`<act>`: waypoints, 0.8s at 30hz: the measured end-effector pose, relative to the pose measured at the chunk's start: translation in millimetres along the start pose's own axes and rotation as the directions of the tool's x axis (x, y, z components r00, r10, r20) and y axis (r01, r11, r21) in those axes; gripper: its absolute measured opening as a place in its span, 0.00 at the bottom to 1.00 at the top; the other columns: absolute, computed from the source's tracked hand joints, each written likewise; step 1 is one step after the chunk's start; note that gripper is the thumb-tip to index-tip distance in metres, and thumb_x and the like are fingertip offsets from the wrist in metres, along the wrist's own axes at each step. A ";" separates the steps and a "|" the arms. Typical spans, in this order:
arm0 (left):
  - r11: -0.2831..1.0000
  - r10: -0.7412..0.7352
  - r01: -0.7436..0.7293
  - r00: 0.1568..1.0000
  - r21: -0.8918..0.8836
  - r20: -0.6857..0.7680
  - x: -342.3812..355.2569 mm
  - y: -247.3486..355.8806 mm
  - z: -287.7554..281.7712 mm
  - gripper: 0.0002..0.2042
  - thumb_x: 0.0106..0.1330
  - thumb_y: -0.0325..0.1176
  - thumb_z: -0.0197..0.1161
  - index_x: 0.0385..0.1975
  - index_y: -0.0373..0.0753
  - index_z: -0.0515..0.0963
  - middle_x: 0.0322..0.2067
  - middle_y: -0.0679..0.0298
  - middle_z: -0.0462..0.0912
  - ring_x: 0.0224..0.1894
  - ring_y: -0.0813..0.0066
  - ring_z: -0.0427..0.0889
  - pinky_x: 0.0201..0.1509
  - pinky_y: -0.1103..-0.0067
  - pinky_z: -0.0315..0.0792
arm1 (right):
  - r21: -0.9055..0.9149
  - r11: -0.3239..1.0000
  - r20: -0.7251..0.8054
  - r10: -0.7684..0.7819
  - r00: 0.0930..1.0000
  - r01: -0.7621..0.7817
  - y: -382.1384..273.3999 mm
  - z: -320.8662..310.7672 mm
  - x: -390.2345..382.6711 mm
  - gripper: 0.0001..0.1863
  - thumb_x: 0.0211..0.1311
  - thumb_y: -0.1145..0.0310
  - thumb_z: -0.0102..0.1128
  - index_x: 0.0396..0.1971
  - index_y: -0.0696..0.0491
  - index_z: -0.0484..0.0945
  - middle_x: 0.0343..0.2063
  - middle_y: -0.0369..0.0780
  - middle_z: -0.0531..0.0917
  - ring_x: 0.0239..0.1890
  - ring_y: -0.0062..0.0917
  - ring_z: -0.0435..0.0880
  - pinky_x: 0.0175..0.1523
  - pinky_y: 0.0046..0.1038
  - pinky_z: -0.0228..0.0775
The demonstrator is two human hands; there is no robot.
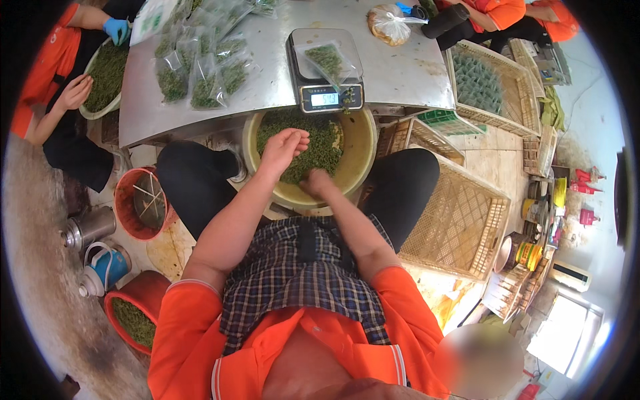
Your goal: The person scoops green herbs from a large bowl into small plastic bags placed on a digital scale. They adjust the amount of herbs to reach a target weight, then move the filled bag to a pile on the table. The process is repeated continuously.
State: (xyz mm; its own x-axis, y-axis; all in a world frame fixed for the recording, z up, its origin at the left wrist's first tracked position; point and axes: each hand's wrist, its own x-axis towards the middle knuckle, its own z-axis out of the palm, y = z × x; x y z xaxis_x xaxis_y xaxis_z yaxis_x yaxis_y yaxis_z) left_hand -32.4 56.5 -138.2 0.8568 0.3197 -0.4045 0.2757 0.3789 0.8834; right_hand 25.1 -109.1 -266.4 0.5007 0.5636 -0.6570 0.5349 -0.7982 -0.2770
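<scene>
In front of me a wide yellow basin (360, 157) holds small green sprigs (307, 143). My left hand (285, 147) is raised over it with curled fingers pressed together; I cannot make out whether anything is in them. My right hand (317, 181) is down in the basin at its near side, its fingertips hidden in or against the greens. Just beyond, on the steel table (413, 80), a scale (330, 97) bears a clear bag (323, 60) of greens. Several filled bags (200, 77) lie on the table to the left.
Co-workers sit at left (53, 80) and upper right (500, 13). Plastic crates (460, 220) stand to my right, one with packed bags (477, 83). A red bucket (137, 210), flask (90, 227), blue jug (103, 270) and red tub of greens (133, 313) are at my left.
</scene>
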 end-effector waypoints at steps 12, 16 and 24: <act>0.979 0.063 -0.067 0.998 0.194 0.024 5.0 -15.6 -2.9 0.15 0.73 0.40 0.47 0.47 0.38 0.77 0.43 0.64 0.80 0.45 0.76 0.77 0.49 0.79 0.70 | 0.576 0.748 -0.445 -0.052 0.894 0.330 -57.5 -92.3 -68.7 0.10 0.49 0.71 0.66 0.33 0.58 0.82 0.21 0.42 0.81 0.23 0.27 0.80 0.33 0.28 0.72; 0.984 -0.167 0.160 0.982 0.077 0.087 -5.6 2.2 6.4 0.19 0.73 0.45 0.44 0.49 0.38 0.75 0.46 0.62 0.79 0.46 0.74 0.77 0.50 0.78 0.70 | 0.613 0.622 -0.666 0.074 0.743 0.487 -59.4 -133.5 -88.2 0.09 0.51 0.73 0.65 0.34 0.57 0.82 0.20 0.38 0.81 0.22 0.18 0.76 0.31 0.23 0.70; 0.992 -0.127 0.126 0.990 0.032 0.062 4.9 -3.6 0.0 0.18 0.74 0.43 0.44 0.49 0.38 0.74 0.41 0.64 0.80 0.41 0.77 0.79 0.47 0.79 0.72 | 0.345 0.784 -0.903 0.127 0.411 0.515 -63.1 -242.9 -73.5 0.12 0.53 0.75 0.64 0.40 0.58 0.81 0.28 0.43 0.84 0.28 0.25 0.82 0.38 0.26 0.73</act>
State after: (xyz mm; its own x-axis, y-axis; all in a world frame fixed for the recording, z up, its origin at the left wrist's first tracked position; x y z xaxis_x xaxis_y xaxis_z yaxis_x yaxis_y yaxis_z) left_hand -29.2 56.8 -143.3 0.8402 0.2139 -0.4982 0.3948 0.3884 0.8326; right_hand 119.8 -48.5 -30.3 0.8880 0.3223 0.3279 0.4430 -0.4091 -0.7977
